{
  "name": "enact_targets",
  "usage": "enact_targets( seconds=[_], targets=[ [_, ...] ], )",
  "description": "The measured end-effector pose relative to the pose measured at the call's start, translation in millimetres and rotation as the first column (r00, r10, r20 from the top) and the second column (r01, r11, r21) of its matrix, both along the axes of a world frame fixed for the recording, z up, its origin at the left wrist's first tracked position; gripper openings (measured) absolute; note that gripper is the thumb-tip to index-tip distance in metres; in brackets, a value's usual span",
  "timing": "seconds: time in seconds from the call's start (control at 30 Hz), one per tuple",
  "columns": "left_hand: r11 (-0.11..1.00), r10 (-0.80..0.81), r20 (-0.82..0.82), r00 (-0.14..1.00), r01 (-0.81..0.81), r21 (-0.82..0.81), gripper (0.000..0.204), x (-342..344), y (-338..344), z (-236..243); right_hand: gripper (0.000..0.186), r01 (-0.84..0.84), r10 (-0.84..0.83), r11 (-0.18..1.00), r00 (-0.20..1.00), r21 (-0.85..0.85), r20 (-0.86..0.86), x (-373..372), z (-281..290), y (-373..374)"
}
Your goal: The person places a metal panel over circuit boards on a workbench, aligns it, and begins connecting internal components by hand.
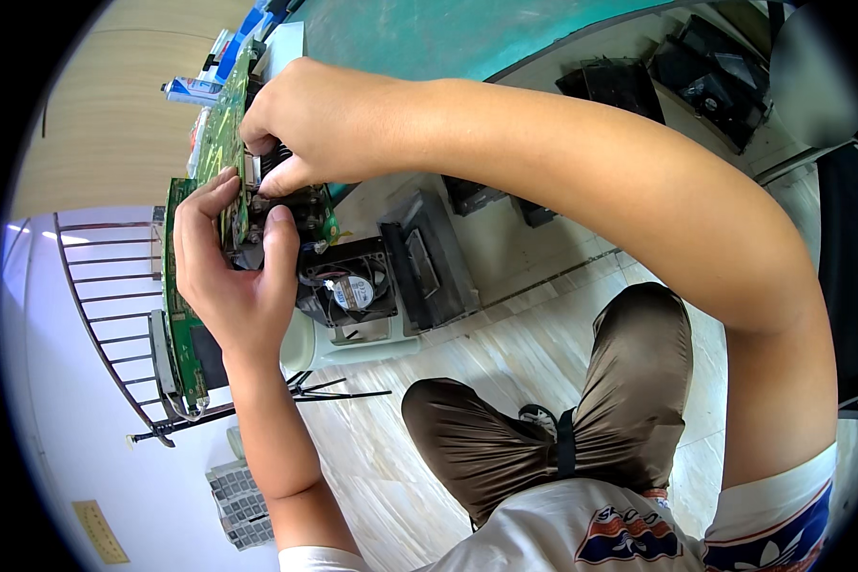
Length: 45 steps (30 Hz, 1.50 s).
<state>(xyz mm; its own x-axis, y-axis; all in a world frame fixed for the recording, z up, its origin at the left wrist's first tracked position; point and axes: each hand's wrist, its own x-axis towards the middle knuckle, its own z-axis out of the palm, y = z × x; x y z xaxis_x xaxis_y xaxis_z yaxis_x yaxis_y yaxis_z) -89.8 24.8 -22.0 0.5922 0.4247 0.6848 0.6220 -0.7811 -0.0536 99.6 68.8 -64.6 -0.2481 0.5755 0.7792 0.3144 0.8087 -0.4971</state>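
Observation:
A green circuit board [221, 143] stands on edge at the upper left, crowded with dark parts on its right side. My left hand [227, 276] grips its lower end, fingers on the green face and thumb on the parts side. My right hand [319, 119] reaches across from the right, its fingers curled and closed against the same board. Thumb and forefinger meet beside a black ribbed part [275, 157]; whatever they pinch is hidden. Another green board [177, 305] is behind my left hand. Just right of that hand sits a black cooling fan [357, 286] with wires.
A teal mat [391, 38] covers the work surface beyond my right arm. Blue-and-white tubes [193, 91] lie past the board. Dark casings [710, 81] are at the far right, and a dark frame [434, 257] is next to the fan. A metal rack [114, 305] stands left.

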Motion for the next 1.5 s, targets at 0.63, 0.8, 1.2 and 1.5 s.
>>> enact_targets(
  seconds=[0.63, 0.8, 1.2, 1.5],
  targets=[
    [1.000, -0.023, 0.008, 1.000, 0.023, 0.020, 0.032, -0.3, 1.2, -2.7, 0.033, 0.110, -0.109, 0.992, 0.994, 0.069, -0.027, -9.1, -12.2, -5.5],
    [1.000, -0.020, 0.012, 1.000, 0.020, 0.020, 0.032, -1.4, 1.4, -3.6, 0.034, 0.146, -0.146, 0.989, 0.989, 0.008, -0.002, -11.1, -15.5, -12.8],
    [0.999, -0.025, 0.005, 1.000, 0.025, 0.027, 0.033, -1.6, 1.1, -3.2, 0.032, 0.227, -0.235, 0.967, 0.970, 0.118, 0.057, -15.7, -17.5, -14.6],
    [0.999, -0.020, -0.002, 1.000, 0.020, 0.031, 0.034, -1.5, 1.3, -3.9, 0.033, 0.166, -0.191, 0.976, 0.965, 0.145, 0.180, -6.4, -5.0, -3.0]
  ],
)
